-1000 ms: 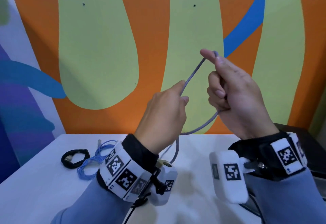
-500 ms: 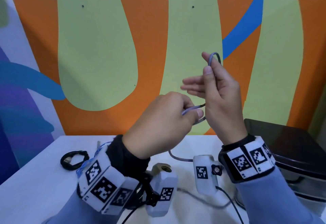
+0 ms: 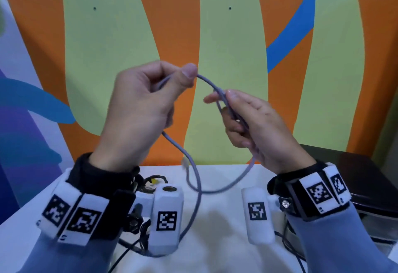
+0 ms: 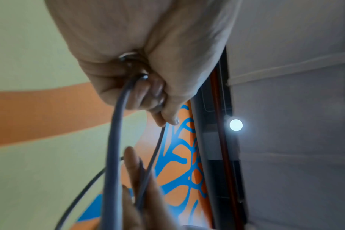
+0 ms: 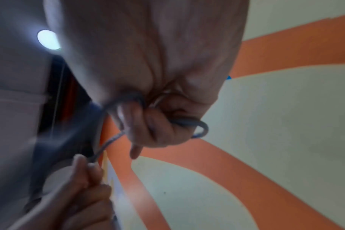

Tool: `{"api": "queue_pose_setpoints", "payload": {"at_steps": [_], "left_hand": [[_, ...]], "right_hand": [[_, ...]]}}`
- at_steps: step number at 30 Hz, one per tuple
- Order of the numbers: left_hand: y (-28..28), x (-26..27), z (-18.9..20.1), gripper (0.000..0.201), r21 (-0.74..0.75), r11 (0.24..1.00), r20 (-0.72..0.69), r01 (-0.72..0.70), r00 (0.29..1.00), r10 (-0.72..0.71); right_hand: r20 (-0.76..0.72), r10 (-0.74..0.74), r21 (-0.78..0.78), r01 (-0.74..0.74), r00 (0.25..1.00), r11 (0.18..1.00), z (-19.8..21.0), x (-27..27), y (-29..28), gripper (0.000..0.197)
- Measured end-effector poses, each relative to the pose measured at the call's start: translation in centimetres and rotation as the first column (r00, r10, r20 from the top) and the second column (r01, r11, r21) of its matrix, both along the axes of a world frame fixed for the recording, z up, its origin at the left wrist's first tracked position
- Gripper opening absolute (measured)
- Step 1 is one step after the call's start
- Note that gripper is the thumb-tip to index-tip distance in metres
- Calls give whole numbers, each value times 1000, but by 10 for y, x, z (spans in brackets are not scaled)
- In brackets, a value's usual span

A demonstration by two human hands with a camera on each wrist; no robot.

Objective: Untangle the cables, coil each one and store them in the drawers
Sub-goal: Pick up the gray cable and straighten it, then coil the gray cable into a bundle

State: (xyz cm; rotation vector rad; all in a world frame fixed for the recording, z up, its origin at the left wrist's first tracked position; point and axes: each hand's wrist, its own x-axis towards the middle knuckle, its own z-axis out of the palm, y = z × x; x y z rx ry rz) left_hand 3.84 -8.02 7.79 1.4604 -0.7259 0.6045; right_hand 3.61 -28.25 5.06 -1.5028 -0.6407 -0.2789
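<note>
Coiling the grey cable mid-frame above the white table, left hand pinching one bend, right hand curled round gathered loops, slack and plug dangling, drawers at right edge unused, storing seemingly all ahead.

Both hands raised at chest height, left hand and right hand each in curled-finger grip.

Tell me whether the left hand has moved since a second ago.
Yes: the left hand rose and shifted left, against the wall's right black dot.
</note>
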Motion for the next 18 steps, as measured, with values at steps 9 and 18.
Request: {"api": "queue_pose_setpoints", "payload": {"at_steps": [9,18], "left_hand": [[6,20,-10,37,29,931,172,-364,919,354],[-12,25,-25,47,134,894,99,-428,903,418]], "right_hand": [[-99,145,54,-140,985,989,1,-11,12,27],[-188,311,216,-270,931,938,-5,-2,12,24]]}}
